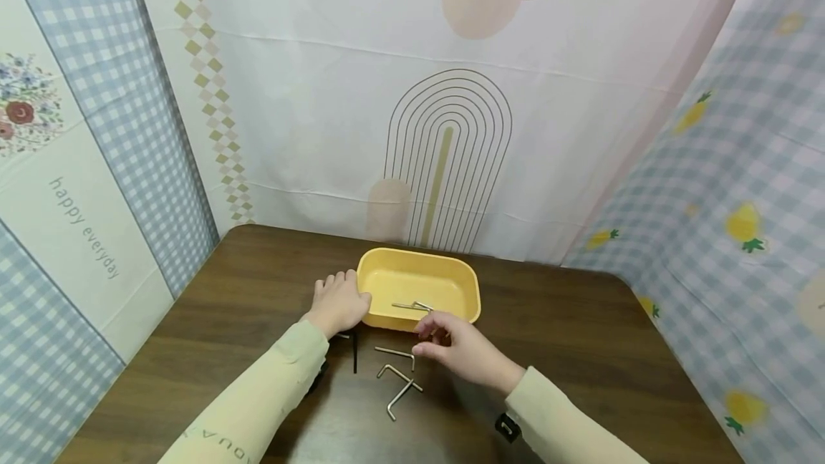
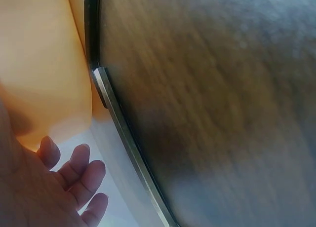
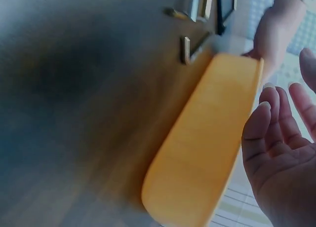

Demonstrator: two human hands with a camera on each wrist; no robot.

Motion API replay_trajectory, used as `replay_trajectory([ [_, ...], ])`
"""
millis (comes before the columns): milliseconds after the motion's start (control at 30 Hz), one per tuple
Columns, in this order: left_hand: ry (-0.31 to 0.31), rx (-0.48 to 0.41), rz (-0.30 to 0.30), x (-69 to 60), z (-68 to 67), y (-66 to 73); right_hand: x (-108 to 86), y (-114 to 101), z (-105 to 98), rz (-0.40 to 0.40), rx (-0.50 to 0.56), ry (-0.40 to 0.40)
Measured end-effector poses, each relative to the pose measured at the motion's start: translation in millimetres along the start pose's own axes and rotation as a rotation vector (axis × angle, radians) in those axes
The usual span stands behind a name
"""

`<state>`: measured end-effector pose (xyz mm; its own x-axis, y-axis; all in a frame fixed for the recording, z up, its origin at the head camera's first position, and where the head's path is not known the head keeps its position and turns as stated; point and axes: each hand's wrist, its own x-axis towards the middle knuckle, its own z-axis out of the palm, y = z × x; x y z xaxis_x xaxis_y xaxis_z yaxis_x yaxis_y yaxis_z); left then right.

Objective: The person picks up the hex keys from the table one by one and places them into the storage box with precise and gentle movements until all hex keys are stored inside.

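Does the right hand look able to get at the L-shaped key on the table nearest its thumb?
Probably yes: the right hand looks empty and close to the L-shaped key, nothing visible covers the key, and the left hand is off by the yellow tray.

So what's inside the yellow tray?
What look like two overlapping metal hex keys lie in the tray, toward the front. The right hand covers part of that side; anything behind it can't be seen.
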<state>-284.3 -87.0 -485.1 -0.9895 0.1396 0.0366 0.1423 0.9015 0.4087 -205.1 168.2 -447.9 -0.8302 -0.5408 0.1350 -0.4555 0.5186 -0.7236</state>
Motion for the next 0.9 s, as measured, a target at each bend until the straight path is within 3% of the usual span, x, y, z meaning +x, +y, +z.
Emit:
replay_trajectory([
  [467, -0.001, 0.004, -0.004, -2.5, -3.2, 2.1, -15.4, 16.1, 31.4, -0.045, -0.037, -0.159],
  [900, 0.007, -0.006, -0.001, -2.7, -2.4, 1.1, -17.9, 23.3, 46.0, -0.029, -0.104, -0.198],
])
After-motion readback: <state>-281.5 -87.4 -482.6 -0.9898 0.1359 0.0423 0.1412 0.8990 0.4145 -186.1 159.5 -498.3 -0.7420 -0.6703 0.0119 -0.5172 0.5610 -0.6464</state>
